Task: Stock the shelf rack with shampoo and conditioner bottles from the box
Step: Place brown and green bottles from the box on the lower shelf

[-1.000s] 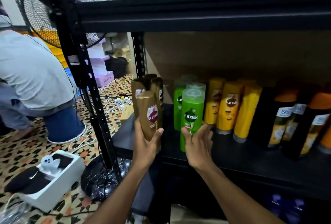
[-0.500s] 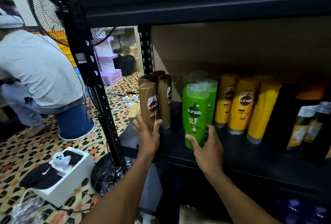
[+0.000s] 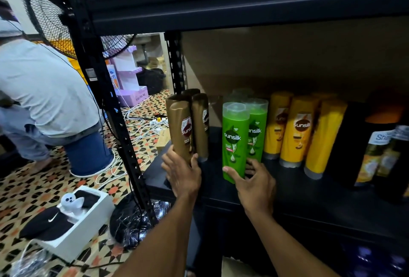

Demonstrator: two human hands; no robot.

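A brown Sunsilk bottle (image 3: 182,130) stands at the left end of the black shelf (image 3: 294,190), in front of other brown bottles (image 3: 200,126). My left hand (image 3: 182,175) grips its base. A green Sunsilk bottle (image 3: 235,141) stands near the shelf's front edge, with another green bottle (image 3: 256,128) just behind it. My right hand (image 3: 254,182) holds the front green bottle at its bottom, thumb on the left side. Yellow bottles (image 3: 298,130) and dark bottles (image 3: 376,155) fill the shelf to the right.
The rack's black upright post (image 3: 106,104) and a standing fan (image 3: 73,9) rise at the left. A person in a grey shirt (image 3: 44,91) crouches on the patterned floor. A white box with a black cap (image 3: 68,217) and white cables (image 3: 137,130) lie on the floor.
Both hands have pushed their bottles further onto the shelf. The brown bottle now stands against the other brown ones, and the green bottle stands upright on the shelf.
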